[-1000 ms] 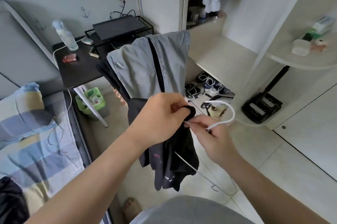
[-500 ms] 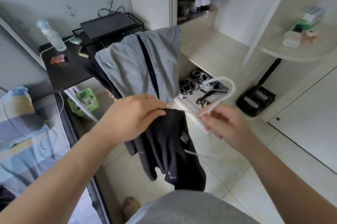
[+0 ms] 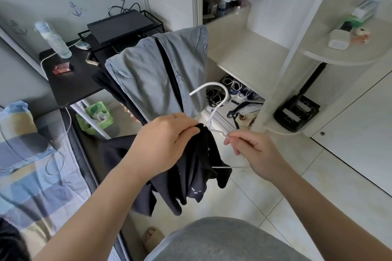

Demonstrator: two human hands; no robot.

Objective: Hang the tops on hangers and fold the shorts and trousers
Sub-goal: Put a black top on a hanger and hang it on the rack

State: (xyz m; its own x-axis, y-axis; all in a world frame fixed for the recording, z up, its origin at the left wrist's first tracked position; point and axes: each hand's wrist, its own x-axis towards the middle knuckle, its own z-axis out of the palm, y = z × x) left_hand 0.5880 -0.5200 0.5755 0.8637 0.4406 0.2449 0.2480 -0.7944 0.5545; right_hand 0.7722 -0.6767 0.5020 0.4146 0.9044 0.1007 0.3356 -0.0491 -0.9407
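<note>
The left fingers (image 3: pixel 187 130) are curled tight round the bunched neck of the black top (image 3: pixel 197 178), just below the hook of the white hanger (image 3: pixel 214 83). The right fingertips (image 3: pixel 230 138) pinch the 1 exposed shoulder wire of the hanger, with the other fingers loosely curled beneath. The left hand (image 3: pixel 167 142) carries the weight of the top, which hangs in loose folds in the air above the floor tiles (image 3: pixel 275 203). The right hand (image 3: pixel 252 152) steadies the hanger, whose lower bar emerges from the fabric toward it. The step in hand is judged to be the hanging of 1 top: 1 hanger shoulder appears to be inside the neck opening and the other outside. The next move calls for stretching the neck opening over the free shoulder, then levelling the fabric on both sides. Behind the hands, a grey-blue garment (image 3: pixel 148 78), probably trousers, lies draped over a hidden support and awaits folding.
</note>
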